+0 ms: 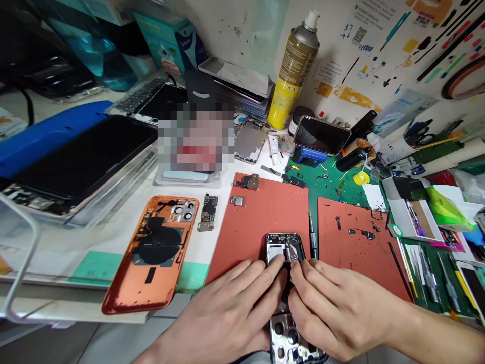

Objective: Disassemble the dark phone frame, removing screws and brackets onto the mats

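An opened smartphone [276, 251] with bare internal parts lies in front of me, its upper end on the red mat. My left hand [235, 298] is closed on the phone's left side, with fingertips at its inner edge. In my right hand [329, 303], pinched fingers hold metal tweezers [291, 248], whose tips reach the phone's top end. Below my hands shows a silvery part with several round camera openings [281, 336]; how it joins the phone is hidden. A slim screwdriver [312, 236] lies just right of the phone.
Left of the red mat [265, 217] are an orange phone back housing [166, 273] and a circuit board [208, 212]. Small parts lie on a second red mat [356, 258]. Behind stand a spray can [294, 71] and a propped phone [322, 135]. Tools [430, 278] lie at right.
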Demonstrator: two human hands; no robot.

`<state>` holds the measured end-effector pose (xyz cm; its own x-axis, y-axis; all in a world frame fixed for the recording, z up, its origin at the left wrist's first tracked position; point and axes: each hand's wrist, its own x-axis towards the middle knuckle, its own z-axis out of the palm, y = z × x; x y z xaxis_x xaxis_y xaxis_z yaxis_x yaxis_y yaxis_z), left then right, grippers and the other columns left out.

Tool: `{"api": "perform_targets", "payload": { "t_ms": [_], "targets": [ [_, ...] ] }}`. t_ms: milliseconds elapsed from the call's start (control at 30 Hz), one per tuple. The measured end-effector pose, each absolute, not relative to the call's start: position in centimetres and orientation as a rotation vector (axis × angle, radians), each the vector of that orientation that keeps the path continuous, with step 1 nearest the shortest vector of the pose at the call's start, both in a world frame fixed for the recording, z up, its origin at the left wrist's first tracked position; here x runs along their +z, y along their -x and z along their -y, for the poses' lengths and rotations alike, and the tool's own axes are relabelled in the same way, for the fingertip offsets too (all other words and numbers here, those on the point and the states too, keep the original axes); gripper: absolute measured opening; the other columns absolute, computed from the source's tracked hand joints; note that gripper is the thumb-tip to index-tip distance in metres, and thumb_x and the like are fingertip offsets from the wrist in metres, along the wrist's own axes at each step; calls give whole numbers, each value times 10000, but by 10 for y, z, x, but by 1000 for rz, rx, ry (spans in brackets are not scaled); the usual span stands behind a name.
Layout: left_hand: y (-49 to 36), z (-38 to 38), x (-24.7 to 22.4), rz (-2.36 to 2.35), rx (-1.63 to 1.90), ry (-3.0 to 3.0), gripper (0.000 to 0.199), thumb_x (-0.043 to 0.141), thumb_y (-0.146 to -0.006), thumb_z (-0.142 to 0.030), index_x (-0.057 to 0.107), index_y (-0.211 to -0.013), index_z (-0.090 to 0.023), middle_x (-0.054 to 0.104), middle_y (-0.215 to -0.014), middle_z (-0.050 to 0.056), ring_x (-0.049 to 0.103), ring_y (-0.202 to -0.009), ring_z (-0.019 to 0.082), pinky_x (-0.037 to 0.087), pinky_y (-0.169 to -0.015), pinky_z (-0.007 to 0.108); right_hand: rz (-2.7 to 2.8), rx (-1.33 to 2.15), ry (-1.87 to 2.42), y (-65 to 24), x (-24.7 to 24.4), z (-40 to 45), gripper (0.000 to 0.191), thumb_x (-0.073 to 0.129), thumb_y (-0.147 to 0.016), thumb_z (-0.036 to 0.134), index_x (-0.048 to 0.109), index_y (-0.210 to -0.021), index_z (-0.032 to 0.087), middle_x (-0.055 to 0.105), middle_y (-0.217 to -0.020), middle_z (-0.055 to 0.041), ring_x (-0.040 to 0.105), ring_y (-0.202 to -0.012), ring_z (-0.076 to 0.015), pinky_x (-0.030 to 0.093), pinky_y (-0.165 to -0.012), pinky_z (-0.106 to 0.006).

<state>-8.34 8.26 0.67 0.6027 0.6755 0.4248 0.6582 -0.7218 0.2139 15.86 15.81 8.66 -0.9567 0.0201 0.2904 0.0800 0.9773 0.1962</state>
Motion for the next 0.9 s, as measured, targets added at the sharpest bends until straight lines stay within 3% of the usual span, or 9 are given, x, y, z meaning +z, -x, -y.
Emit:
{"api": "perform_targets", "payload": {
  "t_ms": [167, 433, 567, 767, 900],
  "targets": [
    [83, -80, 5, -1147, 754, -2782, 455, 501, -1125, -430, 667, -1397, -104, 695, -1505, 142, 647, -1218, 303, 467, -1106, 439, 2858, -256, 55, -158, 88, -160, 349, 432, -1058, 151, 780, -1070, 123, 860, -1022, -142, 804, -916, -255, 682, -845, -376],
    [85, -83, 8, -1152, 735, -2752, 435, 459, -1099, -317, 637, -1428, -96, 709, -1503, 120, 681, -1229, 298, 533, -1064, 433, 2929, -230, 96, -152, 94, -152, 363, 432, -1063, 112, 792, -1099, 80, 858, -1071, -164, 822, -940, -289, 675, -895, -407],
    [88, -84, 11, -1123, 669, -2716, 503, 551, -1019, -261, 577, -1489, -84, 691, -1528, 130, 676, -1282, 312, 569, -1078, 444, 2982, -328, 75, -149, 97, -150, 383, 403, -1057, 120, 775, -1128, 64, 850, -1089, -188, 816, -943, -324, 643, -894, -458],
    [89, -83, 14, -1122, 693, -2654, 515, 606, -1023, -312, 574, -1485, -87, 673, -1540, 137, 666, -1270, 303, 564, -1129, 412, 3038, -444, 60, -145, 101, -152, 328, 459, -989, 81, 750, -1121, 150, 797, -821, -115, 646, -636, -252, 485, -640, -429],
    [88, -85, 15, -1102, 676, -2658, 473, 620, -1082, -411, 630, -1420, -81, 680, -1518, 134, 656, -1228, 276, 556, -1128, 370, 2924, -450, 89, -149, 86, -156, 367, 397, -1012, 39, 727, -1051, 193, 762, -809, -83, 618, -686, -254, 455, -720, -433]
  ]
}}
